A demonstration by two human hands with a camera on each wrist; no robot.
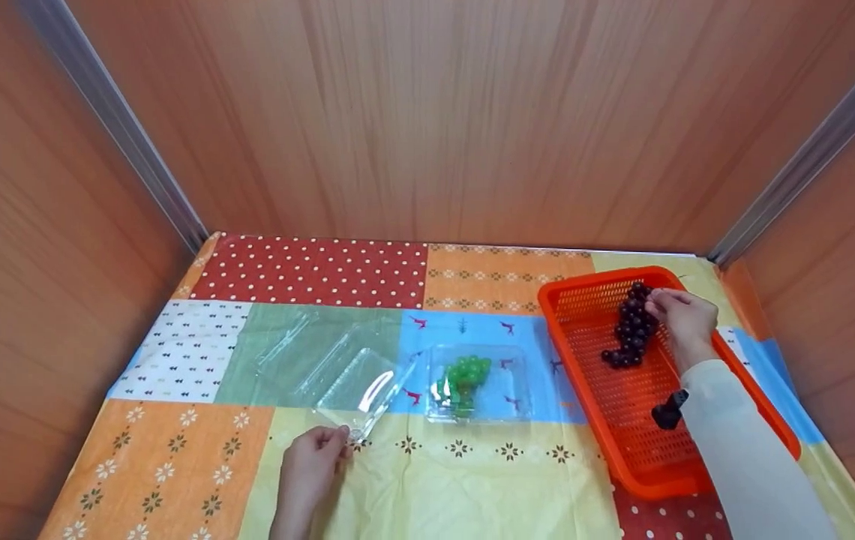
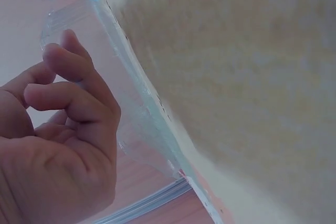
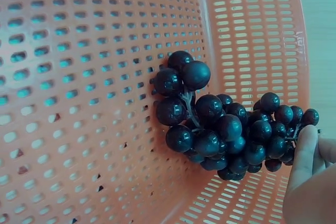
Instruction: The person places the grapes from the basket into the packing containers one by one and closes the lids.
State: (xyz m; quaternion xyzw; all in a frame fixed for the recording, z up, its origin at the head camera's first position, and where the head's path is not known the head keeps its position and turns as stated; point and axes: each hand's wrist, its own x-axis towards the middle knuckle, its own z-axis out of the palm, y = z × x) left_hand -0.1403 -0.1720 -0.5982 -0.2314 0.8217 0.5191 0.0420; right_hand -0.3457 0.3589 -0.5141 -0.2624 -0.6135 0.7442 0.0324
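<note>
At the right of the head view, my right hand [image 1: 685,319] pinches the stem end of a bunch of dark grapes [image 1: 631,330]. The bunch hangs inside an orange basket [image 1: 585,405]; in the right wrist view its lower grapes [image 3: 181,111] are near the basket's perforated surface, contact unclear. My left hand [image 1: 313,457] pinches the near edge of a clear plastic container's lid [image 1: 356,386], between thumb and index finger. To its right, the clear container [image 1: 514,382] holds a bunch of green grapes [image 1: 466,375] on its left side.
A patchwork cloth [image 1: 172,450] covers the table. Wood-grain panels [image 1: 427,120] rise at the back and both sides. On the right wrist sits a small black device [image 1: 669,410].
</note>
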